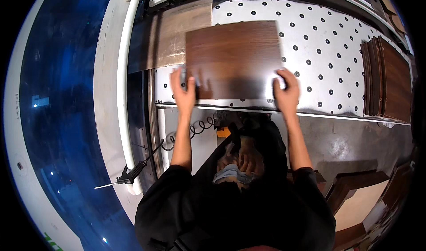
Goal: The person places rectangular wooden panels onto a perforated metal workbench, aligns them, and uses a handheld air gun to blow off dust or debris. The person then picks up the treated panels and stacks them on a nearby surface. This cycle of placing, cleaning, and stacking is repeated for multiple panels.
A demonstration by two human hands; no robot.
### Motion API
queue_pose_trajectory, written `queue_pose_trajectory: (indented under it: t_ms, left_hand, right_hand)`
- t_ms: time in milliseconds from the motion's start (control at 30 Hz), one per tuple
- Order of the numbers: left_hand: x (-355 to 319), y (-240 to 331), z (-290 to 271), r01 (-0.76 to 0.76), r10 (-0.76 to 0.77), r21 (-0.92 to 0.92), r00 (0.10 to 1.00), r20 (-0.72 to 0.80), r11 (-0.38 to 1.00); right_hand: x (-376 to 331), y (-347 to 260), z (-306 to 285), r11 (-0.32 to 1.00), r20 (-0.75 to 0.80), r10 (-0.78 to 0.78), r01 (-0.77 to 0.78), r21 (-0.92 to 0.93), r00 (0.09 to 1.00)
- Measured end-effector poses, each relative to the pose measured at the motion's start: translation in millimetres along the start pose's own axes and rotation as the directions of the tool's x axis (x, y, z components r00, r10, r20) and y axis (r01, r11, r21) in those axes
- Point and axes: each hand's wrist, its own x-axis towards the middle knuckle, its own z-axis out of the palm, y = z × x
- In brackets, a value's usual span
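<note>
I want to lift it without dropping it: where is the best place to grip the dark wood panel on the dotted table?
Probably at its near corners, coming from the near edge. The dark wood panel lies flat on the dotted table, and both the left hand and right hand already rest there, one per side, which should keep it balanced.

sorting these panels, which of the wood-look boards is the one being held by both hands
The dark brown board lying flat mid-table, gripped by the left hand and right hand. The paler board behind and the stack at right are untouched.
</note>
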Motion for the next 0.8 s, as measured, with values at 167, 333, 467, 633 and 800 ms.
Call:
queue_pose_trajectory:
  t_ms: [167,333,467,633,800]
  left_hand:
    - [-12,-28,-21,0.156,-0.133,0.26,0.985,-0.106,0.953]
    - [-38,-69,-10,0.478,-0.449,0.338,0.878,-0.166,0.81]
    - [-30,-65,-1,0.542,-0.575,0.303,0.817,0.024,0.784]
    - [-18,-64,16,0.491,-0.518,0.309,0.855,0.006,0.814]
    - [22,-64,31,0.514,-0.516,0.265,0.854,-0.066,0.816]
  right_hand:
    - [-7,-34,43,0.975,0.211,-0.189,0.21,-0.08,0.959]
    - [-9,-22,39,0.972,0.277,-0.2,0.226,-0.065,0.94]
    - [-5,-22,44,0.967,0.295,-0.204,0.24,-0.089,0.933]
    - [-4,-29,46,0.954,0.294,-0.225,0.272,-0.129,0.929]
    - [-4,-31,48,0.951,0.288,-0.217,0.268,-0.152,0.933]
